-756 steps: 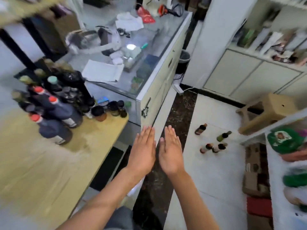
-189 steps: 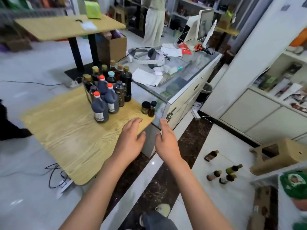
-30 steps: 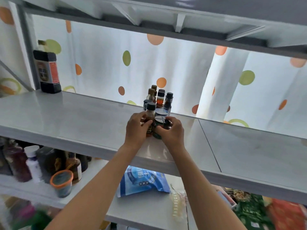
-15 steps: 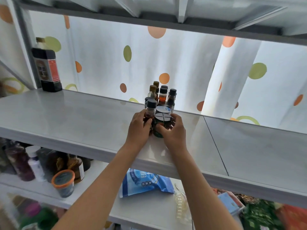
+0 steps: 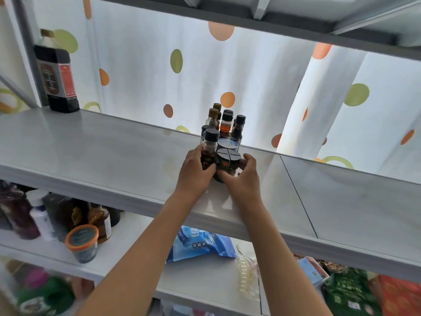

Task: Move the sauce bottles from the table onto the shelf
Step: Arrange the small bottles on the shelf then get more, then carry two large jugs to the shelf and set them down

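On the grey upper shelf stands a tight cluster of several small dark-capped sauce bottles. At the cluster's front, my left hand grips a small black-capped bottle of brown sauce. Beside it my right hand grips a short dark jar with a black lid. Both containers stand upright on the shelf, touching each other and the cluster behind. A large dark soy sauce bottle with a red label stands at the shelf's far left.
A dotted white curtain hangs behind the shelf. The lower shelf holds dark bottles, an orange-rimmed cup, a blue bag and a coiled hair tie. Another shelf board runs close overhead.
Both hands stayed on the small bottle and the jar at the cluster's front. The view has shifted slightly; the containers sit a little closer against the cluster.
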Demonstrator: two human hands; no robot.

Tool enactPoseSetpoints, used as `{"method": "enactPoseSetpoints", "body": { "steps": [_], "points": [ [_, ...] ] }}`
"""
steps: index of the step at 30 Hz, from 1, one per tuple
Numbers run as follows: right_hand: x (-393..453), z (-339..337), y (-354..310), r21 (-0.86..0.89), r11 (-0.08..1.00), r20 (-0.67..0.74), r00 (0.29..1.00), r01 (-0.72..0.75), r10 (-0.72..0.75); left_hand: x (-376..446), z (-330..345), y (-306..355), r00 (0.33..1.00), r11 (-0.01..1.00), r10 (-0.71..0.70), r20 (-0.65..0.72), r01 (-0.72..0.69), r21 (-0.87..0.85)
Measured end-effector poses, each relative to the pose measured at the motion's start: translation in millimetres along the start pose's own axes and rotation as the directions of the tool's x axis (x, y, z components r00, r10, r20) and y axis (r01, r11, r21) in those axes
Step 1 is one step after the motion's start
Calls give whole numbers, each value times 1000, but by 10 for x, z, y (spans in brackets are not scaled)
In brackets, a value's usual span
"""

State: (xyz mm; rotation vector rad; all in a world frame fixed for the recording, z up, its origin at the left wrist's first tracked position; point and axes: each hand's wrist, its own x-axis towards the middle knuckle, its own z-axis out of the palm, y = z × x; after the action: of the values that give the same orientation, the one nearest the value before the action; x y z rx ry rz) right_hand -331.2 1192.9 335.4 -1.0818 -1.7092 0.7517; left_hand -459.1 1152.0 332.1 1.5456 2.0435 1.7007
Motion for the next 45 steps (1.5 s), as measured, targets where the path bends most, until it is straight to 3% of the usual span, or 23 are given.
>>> {"method": "enactPoseSetpoints", "body": {
  "steps": [7, 12, 15, 17, 20, 22, 27, 30, 33, 41, 45],
  "points": [
    [-40, -58, 29, -70, 993, 26, 995, -96, 98, -22, -11, -16, 998, 997, -59, -10, 60, 50],
    [-232, -224, -33, -286, 949, 72, 985, -131, 157, -181, -168, 76, 949, 934, -304, 80, 280, 221],
    [-445, -323, -80, -557, 826, 265, 961, 82, 83, -394, -243, 180, 953, 883, -274, 130, 196, 428],
    [-586, -374, -82, -651, 711, 392, 920, 266, 15, -606, -261, 259, 960, 799, -232, 158, 95, 593],
    [-812, -455, -29, -698, 621, 400, 913, 357, -75, -979, -250, 275, 980, 702, -132, 148, -13, 712],
    [-1002, -531, 46, -707, 560, 391, 898, 432, -200, -1238, -241, 292, 990, 693, -93, 105, -12, 721],
    [-1486, -690, 357, -619, 566, 460, 836, 544, -301, -1814, -266, 390, 991, 653, -128, 49, 47, 756],
    [-1867, -729, 470, -435, 733, 543, 802, 522, -249, -2264, -347, 407, 956, 670, -292, 29, 183, 719],
    [-2289, -695, 509, -259, 797, 666, 698, 546, -263, -2783, -512, 417, 915, 624, -404, 4, 272, 732],
    [-3536, -485, 131, 57, 700, 809, 378, 712, -450, -4328, -1214, 685, 847, 481, -458, -269, 490, 727],
    [-4469, -481, -176, 251, 658, 809, 219, 710, -545, -5241, -1682, 877, 794, 420, -436, -424, 596, 684]
  ]
}}
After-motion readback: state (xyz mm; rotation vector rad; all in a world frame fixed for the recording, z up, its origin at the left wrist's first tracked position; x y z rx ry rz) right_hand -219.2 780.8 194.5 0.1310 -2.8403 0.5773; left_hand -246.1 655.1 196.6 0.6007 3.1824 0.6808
